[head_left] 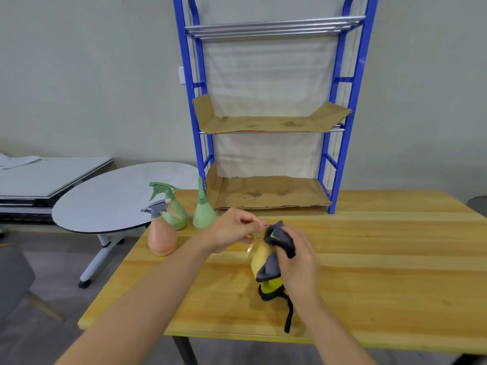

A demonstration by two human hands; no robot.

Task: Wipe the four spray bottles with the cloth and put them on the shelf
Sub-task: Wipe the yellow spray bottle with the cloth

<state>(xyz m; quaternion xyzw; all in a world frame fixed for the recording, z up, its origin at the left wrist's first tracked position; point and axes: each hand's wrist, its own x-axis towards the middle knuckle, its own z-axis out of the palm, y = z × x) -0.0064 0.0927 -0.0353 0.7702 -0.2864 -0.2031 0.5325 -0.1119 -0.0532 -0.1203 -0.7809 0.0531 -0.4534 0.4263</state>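
Note:
A yellow spray bottle (259, 258) is held above the wooden table (369, 259). My left hand (232, 230) grips its nozzle end. My right hand (300, 262) presses a grey and yellow cloth (274, 270) around the bottle's body, and a dark strap of the cloth hangs down to the table. At the table's far left stand a pink bottle with a grey trigger (161, 238), a green bottle with a green trigger (174, 212) and a green bottle with a pointed cap (203, 210). The blue shelf (340, 143) stands at the back with cardboard-lined levels holding nothing.
A round grey side table (110, 196) on a wheeled leg stands left of the wooden table. Behind it lies a low grey platform (52, 177). A grey chair seat (13, 275) shows at the lower left.

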